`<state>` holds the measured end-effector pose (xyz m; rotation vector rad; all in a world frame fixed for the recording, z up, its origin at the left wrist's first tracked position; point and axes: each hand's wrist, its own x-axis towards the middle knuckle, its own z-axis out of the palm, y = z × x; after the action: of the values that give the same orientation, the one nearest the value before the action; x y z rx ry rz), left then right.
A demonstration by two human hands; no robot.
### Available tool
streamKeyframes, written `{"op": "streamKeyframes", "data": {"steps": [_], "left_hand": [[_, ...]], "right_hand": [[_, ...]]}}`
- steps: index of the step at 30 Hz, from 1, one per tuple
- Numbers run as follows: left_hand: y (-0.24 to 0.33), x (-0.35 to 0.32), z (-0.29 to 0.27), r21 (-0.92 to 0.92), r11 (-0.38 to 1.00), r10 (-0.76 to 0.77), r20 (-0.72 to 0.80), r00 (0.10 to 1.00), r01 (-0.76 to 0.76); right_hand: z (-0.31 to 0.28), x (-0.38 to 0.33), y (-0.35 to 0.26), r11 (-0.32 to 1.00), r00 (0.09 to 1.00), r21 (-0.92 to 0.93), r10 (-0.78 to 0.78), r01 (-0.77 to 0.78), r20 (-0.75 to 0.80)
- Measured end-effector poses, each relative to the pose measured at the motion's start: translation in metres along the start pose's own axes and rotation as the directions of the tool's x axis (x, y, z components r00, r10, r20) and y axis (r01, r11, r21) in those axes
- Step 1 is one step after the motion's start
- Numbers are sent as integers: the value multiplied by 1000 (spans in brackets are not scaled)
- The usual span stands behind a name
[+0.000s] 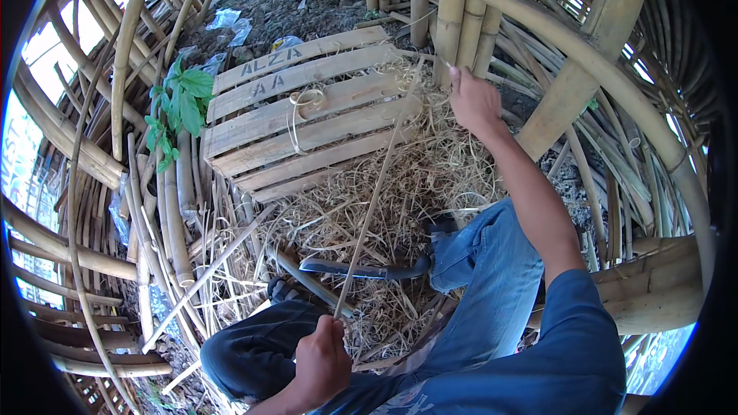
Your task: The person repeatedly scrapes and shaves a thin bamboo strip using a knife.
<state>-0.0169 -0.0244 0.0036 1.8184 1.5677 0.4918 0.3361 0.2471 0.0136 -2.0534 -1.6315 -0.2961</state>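
Observation:
I sit among bamboo with my knees in blue jeans. My left hand (323, 361) is low in the view, closed on the near end of a long thin bamboo strip (377, 192). The strip runs up and to the right toward my right hand (473, 100), which pinches its far end beside upright bamboo poles (453, 8). A curved dark blade (369, 269) lies on the shavings between my knees, in neither hand.
A wooden slatted crate (307, 115) lies ahead on a heap of pale bamboo shavings (430, 177). Curved bamboo poles (607, 84) ring the spot on both sides. A small green plant (181, 104) grows at the left. Bare ground with litter lies beyond.

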Motion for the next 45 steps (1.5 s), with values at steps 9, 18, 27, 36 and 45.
{"op": "streamKeyframes", "data": {"steps": [9,18,27,36,45], "left_hand": [[6,18,-2,-49,999,21,-34,999,-23],[7,4,2,50,999,15,-68,998,-11],[2,0,4,83,996,20,-28,999,-17],[1,2,3,78,997,-2,-49,999,6],[5,-2,-1,48,999,-15,-41,999,16]], "right_hand": [[-11,-94,-81,733,808,368,-580,572,-102],[-17,-61,-62,852,855,207,-508,481,103],[-1,-49,-42,892,891,77,-450,445,60],[0,-83,-62,725,771,318,-636,611,-33],[-6,-93,-68,751,795,344,-607,563,24]]}}
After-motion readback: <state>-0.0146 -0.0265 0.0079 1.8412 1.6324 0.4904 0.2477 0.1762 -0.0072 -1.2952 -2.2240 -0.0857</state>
